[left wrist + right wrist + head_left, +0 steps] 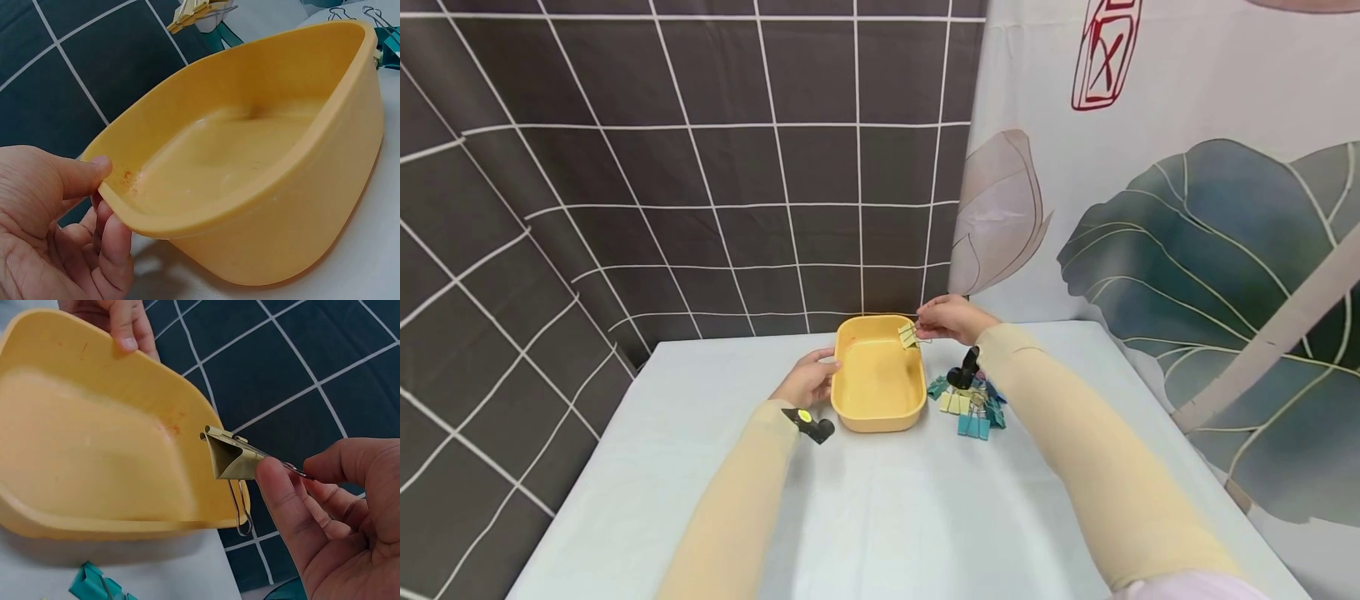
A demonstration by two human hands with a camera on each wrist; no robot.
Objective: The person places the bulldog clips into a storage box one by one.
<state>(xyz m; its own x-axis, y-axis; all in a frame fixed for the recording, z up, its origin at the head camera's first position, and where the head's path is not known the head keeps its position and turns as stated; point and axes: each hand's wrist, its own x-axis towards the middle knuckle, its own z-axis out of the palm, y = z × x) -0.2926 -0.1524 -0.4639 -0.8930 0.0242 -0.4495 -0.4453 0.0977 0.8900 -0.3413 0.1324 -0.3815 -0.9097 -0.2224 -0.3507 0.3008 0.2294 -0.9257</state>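
Observation:
A yellow plastic basin [880,375] stands on the table, with bare floor and walls inside. My left hand [806,377] grips its left rim, thumb over the edge and fingers beneath, as the left wrist view shows. Over the basin's right rim, my right hand [953,318] pinches a yellow binder clip [234,456] by one wire handle; its other handle [240,509] hangs down. To the right of the basin lies a pile of binder clips in teal, blue and yellow, among them a blue clip [973,427] and a pale yellow clip [954,403].
A white cloth covers the table [880,517]. Behind it hangs a dark curtain [737,167] with white grid lines, and to the right a white curtain [1022,75] printed with leaves. The pile sits beneath my right wrist.

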